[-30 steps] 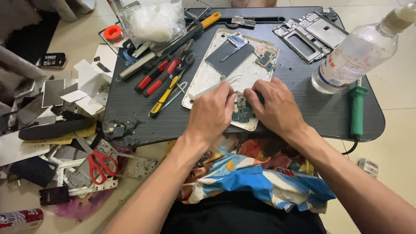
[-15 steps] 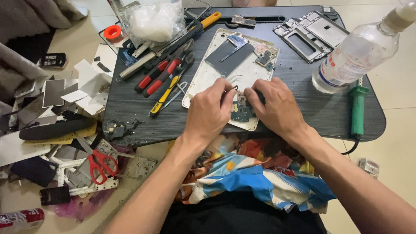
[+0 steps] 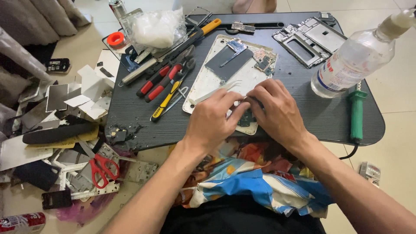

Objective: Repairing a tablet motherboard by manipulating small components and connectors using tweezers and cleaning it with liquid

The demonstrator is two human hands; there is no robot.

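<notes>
A person seated on the floor works over an opened white tablet shell [image 3: 212,82] that lies on a dark worktop [image 3: 303,108], both hands meeting at the shell's near edge. The left hand [image 3: 212,119] is pinched narrow on slim metal tweezers [image 3: 216,90], whose tips point toward the small dark circuit board [image 3: 246,118] showing between the fingers. The right hand [image 3: 275,110] lies curled over the same corner, fingertips pressed to the board area; whether it grips anything cannot be told.

The teardown looks well along: the shell lies open with its back off, a grey shield plate [image 3: 227,64] and a further board [image 3: 265,60] exposed at its far end, and stripped metal frames [image 3: 310,41] set aside at the worktop's far right. The part under the fingers appears to be still seated, so its removal seems unfinished.

Red-handled pliers [image 3: 167,80] and a yellow-handled screwdriver [image 3: 167,100] lie just left of the shell. A clear plastic bottle [image 3: 353,60] lies tilted at the right, a green-handled soldering iron [image 3: 356,115] near it. Red scissors [image 3: 102,167] and loose scrap plates [image 3: 56,97] litter the floor to the left.
</notes>
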